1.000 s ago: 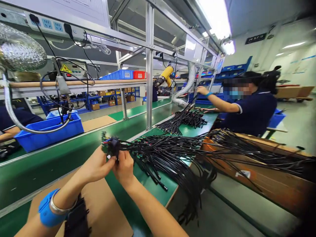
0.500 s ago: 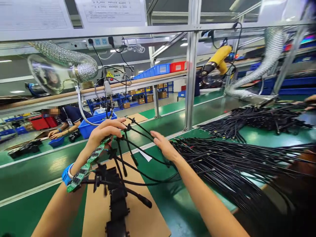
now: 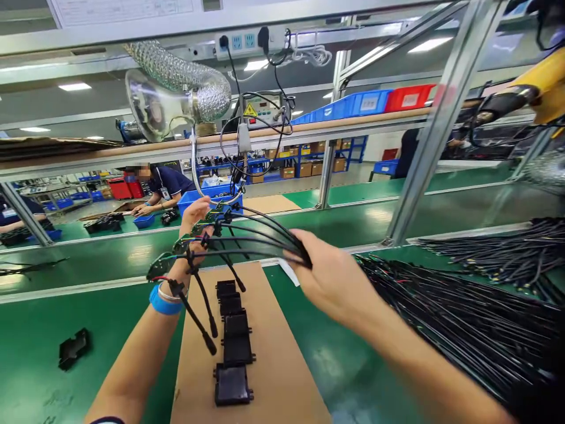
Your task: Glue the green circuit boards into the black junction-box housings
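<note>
My right hand (image 3: 326,271) is closed around a bundle of black cables (image 3: 265,231) above the bench. At their left ends the cables join a row of small green circuit boards (image 3: 188,240), with short black plug-ended leads (image 3: 205,338) hanging down. Behind the boards, my left hand (image 3: 194,219) holds them up from the far side; its fingers are partly hidden. Below, a line of black plastic housings (image 3: 236,338) lies on a brown cardboard sheet (image 3: 282,377).
A large heap of black cables (image 3: 450,312) covers the bench at right. One loose black housing (image 3: 74,348) lies at left. A metal post (image 3: 436,129) rises beyond my right hand. Past a blue bin (image 3: 212,203), a co-worker (image 3: 165,185) bends over another bench.
My right hand has closed around the cables, gathering them into one bundle. The boards now hang clear above the housings. The view has swung left.
</note>
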### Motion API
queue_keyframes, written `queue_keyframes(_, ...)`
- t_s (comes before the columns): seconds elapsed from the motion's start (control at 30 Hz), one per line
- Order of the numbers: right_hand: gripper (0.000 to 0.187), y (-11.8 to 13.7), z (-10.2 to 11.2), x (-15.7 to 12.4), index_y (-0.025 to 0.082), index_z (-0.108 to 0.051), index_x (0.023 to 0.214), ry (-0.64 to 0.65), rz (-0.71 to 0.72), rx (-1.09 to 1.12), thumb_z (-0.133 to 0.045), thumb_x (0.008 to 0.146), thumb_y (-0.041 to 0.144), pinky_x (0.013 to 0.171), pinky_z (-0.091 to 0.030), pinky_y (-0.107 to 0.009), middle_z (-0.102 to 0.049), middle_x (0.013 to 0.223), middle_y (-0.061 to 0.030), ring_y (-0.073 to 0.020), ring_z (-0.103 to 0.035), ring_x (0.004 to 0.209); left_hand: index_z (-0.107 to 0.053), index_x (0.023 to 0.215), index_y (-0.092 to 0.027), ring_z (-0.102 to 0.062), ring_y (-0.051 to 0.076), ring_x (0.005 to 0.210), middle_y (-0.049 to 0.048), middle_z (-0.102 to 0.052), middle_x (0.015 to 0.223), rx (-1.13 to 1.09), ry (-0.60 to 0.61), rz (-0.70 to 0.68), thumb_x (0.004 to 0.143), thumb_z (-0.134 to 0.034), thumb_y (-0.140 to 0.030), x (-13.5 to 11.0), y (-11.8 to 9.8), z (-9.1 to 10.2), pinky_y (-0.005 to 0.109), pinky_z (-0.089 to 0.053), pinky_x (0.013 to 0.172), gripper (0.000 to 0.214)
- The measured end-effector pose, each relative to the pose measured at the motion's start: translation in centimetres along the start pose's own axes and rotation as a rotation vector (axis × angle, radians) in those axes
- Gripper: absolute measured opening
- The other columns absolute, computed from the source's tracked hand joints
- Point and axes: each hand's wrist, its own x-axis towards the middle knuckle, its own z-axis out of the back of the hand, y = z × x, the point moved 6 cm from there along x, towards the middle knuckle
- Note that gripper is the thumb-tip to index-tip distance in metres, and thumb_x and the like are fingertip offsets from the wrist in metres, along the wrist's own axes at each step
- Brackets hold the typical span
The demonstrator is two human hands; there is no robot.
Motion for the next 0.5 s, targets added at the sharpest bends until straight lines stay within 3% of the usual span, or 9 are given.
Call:
queue_keyframes(0.1, 0.015, 4.1, 2.0, 5.8, 0.019, -0.06, 0.083, 0.129, 0.099, -0.306, -0.048, 0.085, 0.027, 0.051, -0.039, -0.029, -0.06, 0.063, -0.0056, -0.0202, -0.058, 0.054, -0.057, 0.111, -0.022, -0.054, 0.026, 0.121, 0.0115, -0.058, 0.125, -0.166, 0.028, 0.191, 0.079, -0.053, -0.065, -2.9, 3.6, -0.1, 0.049, -0.036, 0.107, 0.054)
queue_keyframes(0.2, 0.011, 5.8, 1.1, 9.8, 0.017, -0.057, 0.068, 0.222, 0.089, -0.45, -0.058, 0.078, 0.023, 0.051, -0.04, -0.029, -0.053, 0.055, -0.0038, -0.0186, -0.056, 0.051, -0.053, 0.122, -0.014, -0.055, 0.035, 0.118, 0.0198, -0.058, 0.125, -0.348, 0.118, 0.414, 0.073, -0.044, -0.076, -7.1, 6.4, -1.5, 0.058, -0.036, 0.103, 0.079)
queue_keyframes(0.3, 0.023, 5.2, -0.9, 11.6, 0.017, -0.053, 0.057, 0.214, 0.176, -0.438, -0.061, 0.077, 0.027, 0.051, -0.042, -0.029, -0.047, 0.049, -0.0015, -0.0156, -0.054, 0.048, -0.047, 0.13, -0.006, -0.052, 0.039, 0.12, 0.0254, -0.055, 0.128, -0.499, 0.164, 0.581, 0.071, -0.038, -0.083, -11.2, 7.0, -2.2, 0.06, -0.035, 0.103, 0.097)
queue_keyframes(0.4, 0.035, 3.2, -2.9, 12.0, 0.019, -0.051, 0.054, 0.199, 0.249, -0.384, -0.059, 0.081, 0.04, 0.052, -0.044, -0.03, -0.047, 0.046, -0.0019, -0.016, -0.055, 0.049, -0.043, 0.133, -0.007, -0.048, 0.041, 0.124, 0.0253, -0.051, 0.131, -0.629, 0.16, 0.678, 0.061, -0.028, -0.096, -14.0, 6.0, -1.7, 0.059, -0.036, 0.102, 0.116)
queue_keyframes(0.5, 0.043, 1.9, -4.7, 11.8, 0.021, -0.049, 0.051, 0.19, 0.259, -0.238, -0.06, 0.08, 0.051, 0.056, -0.046, -0.032, -0.048, 0.046, -0.0028, -0.0183, -0.058, 0.053, -0.041, 0.134, -0.013, -0.055, 0.038, 0.112, 0.0201, -0.055, 0.124, -0.661, 0.175, 0.808, 0.043, -0.047, -0.097, -16.0, 5.5, -1.0, 0.052, -0.045, 0.09, 0.124)
